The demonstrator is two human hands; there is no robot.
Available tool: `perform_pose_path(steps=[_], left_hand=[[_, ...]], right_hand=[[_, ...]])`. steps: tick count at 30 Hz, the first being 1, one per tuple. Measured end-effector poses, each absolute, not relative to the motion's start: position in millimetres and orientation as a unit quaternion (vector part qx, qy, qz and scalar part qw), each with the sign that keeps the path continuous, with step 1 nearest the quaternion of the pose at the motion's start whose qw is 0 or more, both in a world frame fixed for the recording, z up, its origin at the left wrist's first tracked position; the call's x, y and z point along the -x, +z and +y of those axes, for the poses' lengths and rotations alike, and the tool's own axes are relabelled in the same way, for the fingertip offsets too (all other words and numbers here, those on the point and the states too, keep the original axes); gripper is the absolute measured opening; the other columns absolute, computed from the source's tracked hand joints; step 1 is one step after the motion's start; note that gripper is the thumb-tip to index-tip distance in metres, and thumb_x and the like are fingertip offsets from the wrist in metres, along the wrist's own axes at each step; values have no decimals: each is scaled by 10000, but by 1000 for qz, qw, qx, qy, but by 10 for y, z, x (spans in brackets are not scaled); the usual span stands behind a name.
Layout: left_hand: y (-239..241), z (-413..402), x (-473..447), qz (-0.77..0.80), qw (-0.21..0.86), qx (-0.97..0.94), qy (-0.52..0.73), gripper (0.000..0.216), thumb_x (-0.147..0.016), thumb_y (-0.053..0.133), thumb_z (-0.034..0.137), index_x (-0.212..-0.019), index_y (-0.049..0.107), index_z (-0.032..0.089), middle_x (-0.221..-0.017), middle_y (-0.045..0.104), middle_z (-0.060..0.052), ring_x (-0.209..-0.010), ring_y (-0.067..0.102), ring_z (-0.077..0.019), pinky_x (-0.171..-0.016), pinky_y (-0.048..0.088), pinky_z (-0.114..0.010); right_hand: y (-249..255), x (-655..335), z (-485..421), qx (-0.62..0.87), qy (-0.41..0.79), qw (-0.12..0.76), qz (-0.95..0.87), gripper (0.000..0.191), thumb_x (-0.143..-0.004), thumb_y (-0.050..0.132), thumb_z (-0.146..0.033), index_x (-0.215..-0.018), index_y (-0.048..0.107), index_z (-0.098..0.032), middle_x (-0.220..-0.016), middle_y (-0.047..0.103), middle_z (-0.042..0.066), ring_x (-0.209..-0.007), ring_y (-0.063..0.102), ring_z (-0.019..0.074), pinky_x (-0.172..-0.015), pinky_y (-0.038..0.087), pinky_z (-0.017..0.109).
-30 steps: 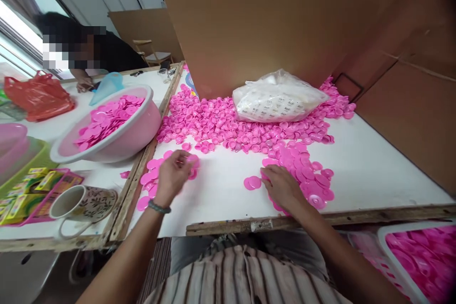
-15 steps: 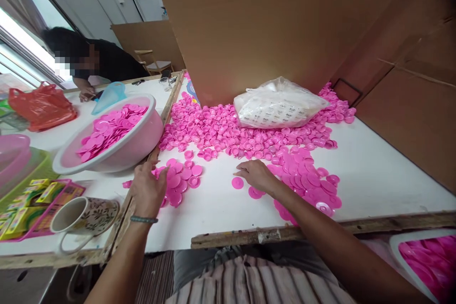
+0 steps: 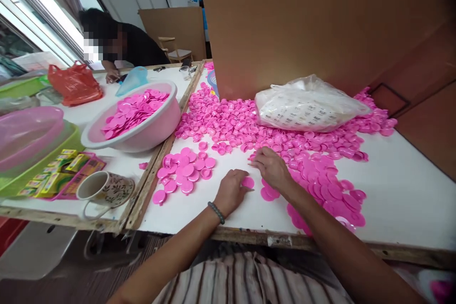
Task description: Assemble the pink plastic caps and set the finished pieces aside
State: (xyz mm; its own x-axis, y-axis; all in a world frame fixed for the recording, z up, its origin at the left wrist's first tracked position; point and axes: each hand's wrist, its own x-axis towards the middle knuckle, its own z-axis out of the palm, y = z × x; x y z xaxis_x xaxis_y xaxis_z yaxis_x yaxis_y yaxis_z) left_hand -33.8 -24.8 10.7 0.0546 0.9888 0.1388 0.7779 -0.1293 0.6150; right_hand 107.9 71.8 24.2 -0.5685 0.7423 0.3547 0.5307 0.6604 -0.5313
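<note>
My left hand point(image 3: 231, 191) rests on the white table point(image 3: 399, 185), its curled fingers touching a single pink disc point(image 3: 248, 182). My right hand point(image 3: 271, 167) lies just right of it, fingers spread over the edge of a heap of small pink caps point(image 3: 249, 126). A patch of flat pink discs point(image 3: 331, 189) spreads out to the right of my right wrist. A smaller group of pink discs point(image 3: 185, 171) lies to the left of my left hand. A bead bracelet is on my left wrist.
A clear plastic bag point(image 3: 306, 104) lies on the caps against a brown cardboard wall point(image 3: 285, 19). On the left table stand a pink basin of discs point(image 3: 135, 116), a patterned mug point(image 3: 103, 190), a green tray with small boxes point(image 3: 53, 175) and an orange bag point(image 3: 73, 83). Another person sits at the far left.
My left hand has moved right, from the disc group at the table's left edge to the single disc at the middle. My right hand has shifted up toward the caps. The view has swung left.
</note>
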Motion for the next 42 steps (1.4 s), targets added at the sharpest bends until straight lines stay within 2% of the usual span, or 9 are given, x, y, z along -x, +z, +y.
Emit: perform_pose_path(steps=[6,13,20,23,26,29,31,35,42], left_hand=[[22,-271,376,660,223,-644,316,301,-724,662,263,-1000,572,187,-885,597,-44,-758,539,-162,-688,430,-274],[25,-268,360,670,231,-625,327,320,-724,656,232,-1016,536,177,-873,609,-20,-711,544,-130,-643,442,-243],[15,-249,389,668,234,-630,319,365,-705,635,124,-1049,530,188,-897,627,-18,-744,572,-137,-702,459,-264],[10,-259,415,657,251,-634,322,398,-705,645,165,-1083,524,192,-921,622,-28,-739,574,-138,-700,465,-266],[51,-285,450,643,269,-633,338,392,-715,649,219,-1091,538,204,-936,616,-38,-753,578,-140,-691,463,-255],[135,-305,489,626,331,-608,360,295,-725,642,248,-1008,574,197,-815,636,-16,-733,584,-136,-663,449,-230],[191,-301,513,625,402,-558,368,229,-711,653,261,-908,583,169,-667,617,7,-615,565,-116,-578,429,-207],[249,-250,549,624,543,-412,381,281,-626,721,300,-746,541,121,-498,544,28,-415,470,-75,-419,365,-181],[221,-122,596,645,601,-315,352,397,-512,802,264,-728,505,115,-461,588,-22,-390,540,-112,-386,426,-189]], right_hand=[[120,-1186,384,341,281,331,-834,184,-862,468,-214,-750,608,-173,-805,589,38,-747,545,137,-665,429,250],[72,-1077,294,286,114,174,-935,222,-826,420,-68,-694,573,-161,-687,578,26,-672,477,148,-624,340,268],[30,-1079,252,269,72,161,-947,210,-828,408,-69,-797,593,-164,-765,605,47,-721,483,162,-667,323,293],[9,-1095,263,281,126,193,-932,216,-839,415,-105,-755,605,-165,-746,615,50,-722,506,161,-670,347,288],[11,-1110,285,320,271,259,-870,197,-846,452,-193,-753,625,-174,-735,632,32,-719,547,150,-662,390,263],[38,-1123,307,371,418,278,-782,201,-857,461,-286,-952,608,-187,-662,625,-13,-608,554,126,-592,414,235],[57,-1132,323,378,444,276,-764,293,-869,446,-287,-1137,525,-200,-693,631,-21,-602,553,118,-595,427,234],[59,-1149,347,303,341,265,-849,312,-848,513,-314,-1147,553,-236,-992,615,50,-846,542,159,-732,442,292],[59,-1111,355,241,193,217,-926,196,-817,562,-318,-951,639,-197,-899,619,75,-889,456,198,-731,402,322]])
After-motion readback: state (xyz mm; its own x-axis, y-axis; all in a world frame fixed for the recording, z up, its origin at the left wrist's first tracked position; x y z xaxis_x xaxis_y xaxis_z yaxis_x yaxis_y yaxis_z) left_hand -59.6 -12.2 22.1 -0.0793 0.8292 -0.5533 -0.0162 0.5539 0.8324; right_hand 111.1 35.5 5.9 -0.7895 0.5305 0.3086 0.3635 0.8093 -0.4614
